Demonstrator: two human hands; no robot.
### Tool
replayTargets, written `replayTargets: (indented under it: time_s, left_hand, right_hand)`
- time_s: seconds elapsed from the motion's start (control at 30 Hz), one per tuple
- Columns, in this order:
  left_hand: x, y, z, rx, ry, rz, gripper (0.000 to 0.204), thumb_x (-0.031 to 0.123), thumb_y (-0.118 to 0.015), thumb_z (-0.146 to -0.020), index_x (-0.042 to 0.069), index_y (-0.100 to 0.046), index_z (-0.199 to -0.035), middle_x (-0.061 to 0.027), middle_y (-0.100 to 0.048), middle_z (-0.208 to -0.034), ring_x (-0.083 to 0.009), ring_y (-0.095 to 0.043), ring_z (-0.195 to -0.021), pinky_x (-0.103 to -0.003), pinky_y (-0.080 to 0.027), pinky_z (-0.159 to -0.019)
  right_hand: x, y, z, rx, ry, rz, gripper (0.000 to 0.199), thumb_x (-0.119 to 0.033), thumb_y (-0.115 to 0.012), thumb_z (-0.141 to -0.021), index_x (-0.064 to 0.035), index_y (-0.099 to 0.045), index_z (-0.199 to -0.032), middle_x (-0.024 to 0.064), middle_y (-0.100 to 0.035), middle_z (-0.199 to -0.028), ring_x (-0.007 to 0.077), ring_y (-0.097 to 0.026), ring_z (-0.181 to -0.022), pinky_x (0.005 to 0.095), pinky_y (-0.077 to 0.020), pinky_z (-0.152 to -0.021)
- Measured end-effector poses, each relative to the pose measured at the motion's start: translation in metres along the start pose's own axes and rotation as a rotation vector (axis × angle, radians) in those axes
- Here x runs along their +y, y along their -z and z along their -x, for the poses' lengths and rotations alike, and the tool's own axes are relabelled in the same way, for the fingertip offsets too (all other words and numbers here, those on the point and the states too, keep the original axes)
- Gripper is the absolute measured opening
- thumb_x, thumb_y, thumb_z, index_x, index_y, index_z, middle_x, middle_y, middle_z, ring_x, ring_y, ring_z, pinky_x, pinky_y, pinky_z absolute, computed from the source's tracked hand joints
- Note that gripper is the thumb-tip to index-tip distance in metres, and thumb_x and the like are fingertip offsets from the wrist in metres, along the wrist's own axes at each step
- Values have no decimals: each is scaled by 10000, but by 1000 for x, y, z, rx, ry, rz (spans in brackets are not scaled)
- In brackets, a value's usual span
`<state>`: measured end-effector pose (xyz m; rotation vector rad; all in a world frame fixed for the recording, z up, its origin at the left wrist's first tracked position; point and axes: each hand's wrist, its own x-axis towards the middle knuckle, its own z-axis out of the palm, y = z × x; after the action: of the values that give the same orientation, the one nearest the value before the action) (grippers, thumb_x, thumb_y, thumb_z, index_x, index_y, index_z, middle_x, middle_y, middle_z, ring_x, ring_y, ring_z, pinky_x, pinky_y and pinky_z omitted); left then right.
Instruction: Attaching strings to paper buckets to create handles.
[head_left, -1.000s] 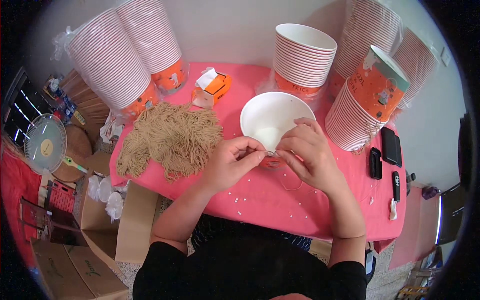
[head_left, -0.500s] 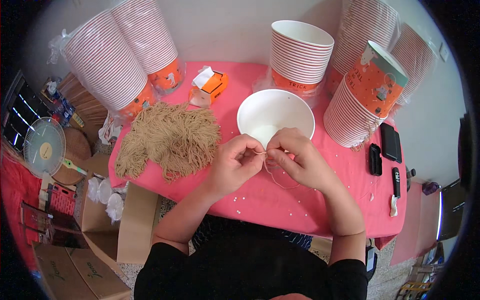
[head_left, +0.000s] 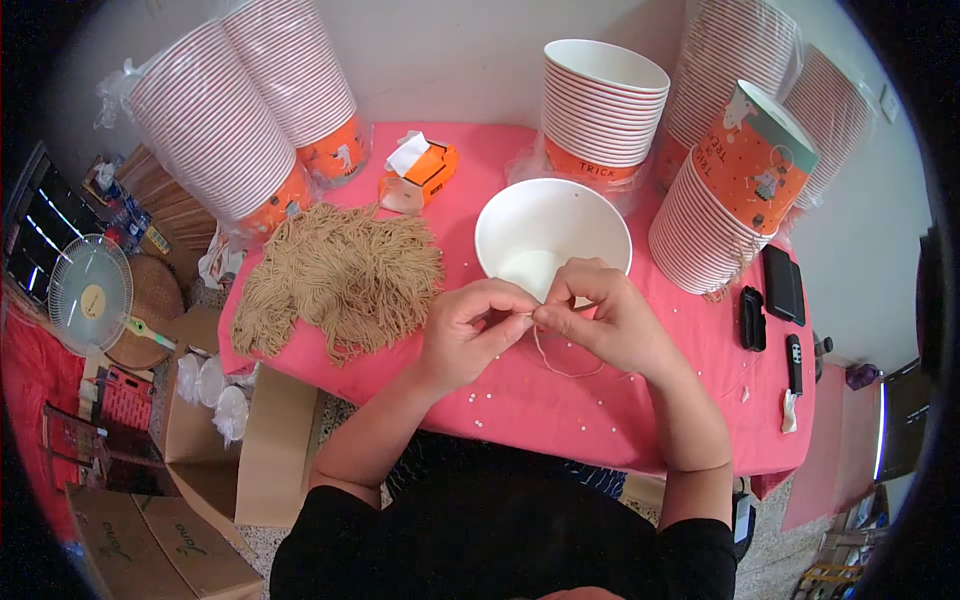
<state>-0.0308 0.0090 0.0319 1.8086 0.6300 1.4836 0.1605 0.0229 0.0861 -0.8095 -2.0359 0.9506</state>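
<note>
My left hand and my right hand meet at the near rim of a white paper bucket. Both are closed in a fingertip pinch on a thin beige cord, whose slack loops down over the pink cloth beneath them. The exact spot where the cord is pinched is mostly covered by fingers. Left of my hands lies a heap of tan cords, spread in loose strands. The bucket stands open-side up, with its pale inside showing.
Stacked buckets stand at the back left, back centre and right. An orange box sits behind the cords. Black cases and a cutter lie right. Small white bits dot the pink cloth.
My fingertips have come closer together on the cord, and the left hand's fingers have straightened slightly. The bucket and the cord heap stay in place.
</note>
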Motion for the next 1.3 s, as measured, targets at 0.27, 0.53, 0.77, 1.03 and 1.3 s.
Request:
replayTargets:
  time_s: [0.27, 0.53, 0.77, 1.03, 1.3]
  left_hand:
    - [-1, -6, 4, 14, 281, 263, 87, -6, -577, -865, 2, -564, -951, 4, -580, -856, -28, -523, -727, -181, -427, -622]
    - [5, 1, 4, 80, 548, 571, 56, 40, -547, -869, 34, -540, -924, 23, -525, -795, -17, -424, -579, -164, -329, -491]
    - [6, 7, 2, 35, 736, 900, 47, 99, -530, -872, 58, -540, -895, 29, -466, -679, -42, -357, -504, -174, -253, -431]
    - [6, 1, 8, 96, 668, 847, 54, 96, -567, -885, 47, -572, -906, 6, -530, -700, -38, -387, -512, -176, -270, -428]
    - [8, -1, 7, 93, 561, 655, 76, 71, -574, -901, 15, -592, -949, 19, -538, -706, -13, -399, -533, -168, -303, -456]
  right_hand:
    - [9, -6, -1, 156, 102, 124, 257, -130, -748, -750, -43, -542, -622, 47, -541, -603, 190, -534, -614, 319, -411, -658]
    - [11, -11, -4, 158, 424, 354, 176, -58, -723, -684, -94, -571, -764, 17, -567, -747, 220, -553, -765, 360, -377, -807]
    - [13, -14, -2, 165, 417, 305, 184, -31, -711, -675, -97, -576, -780, 25, -568, -755, 221, -556, -766, 370, -379, -824]
    - [6, -16, 0, 217, 472, 395, 190, -47, -712, -672, -84, -619, -834, 30, -605, -778, 204, -591, -773, 427, -390, -930]
    - [11, -11, -2, 258, 527, 487, 170, -23, -708, -683, -73, -618, -819, 31, -609, -764, 195, -593, -742, 443, -407, -926]
